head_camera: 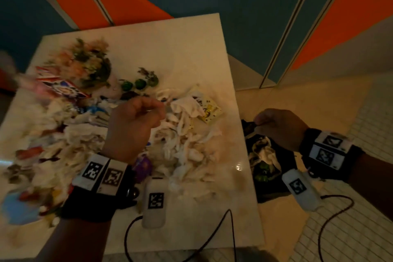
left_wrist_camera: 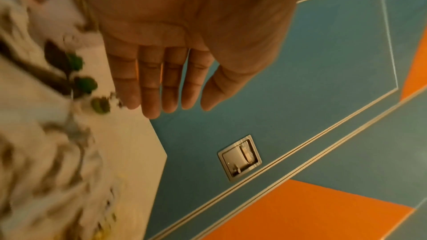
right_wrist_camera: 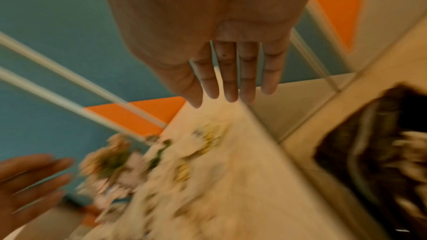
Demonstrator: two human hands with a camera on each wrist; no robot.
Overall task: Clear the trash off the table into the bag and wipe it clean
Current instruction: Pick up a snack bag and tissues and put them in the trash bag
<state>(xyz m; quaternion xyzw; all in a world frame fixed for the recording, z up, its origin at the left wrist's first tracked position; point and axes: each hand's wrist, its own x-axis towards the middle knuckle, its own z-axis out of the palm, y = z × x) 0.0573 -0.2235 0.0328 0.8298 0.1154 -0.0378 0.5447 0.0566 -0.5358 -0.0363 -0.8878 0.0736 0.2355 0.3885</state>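
Most of the work is left: the table (head_camera: 191, 49) is unwiped and trash (head_camera: 182, 144) covers its left and centre. The bag (head_camera: 265, 189), just right, holds a little. The left hand (head_camera: 131, 125) above the trash and the right hand (head_camera: 280, 127) above the bag show straight, empty fingers.

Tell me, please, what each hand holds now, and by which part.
Left hand: nothing, fingers straight. Right hand: cannot be told; the head view suggests a pinch on the bag rim, but the wrist view shows straight, empty fingers.
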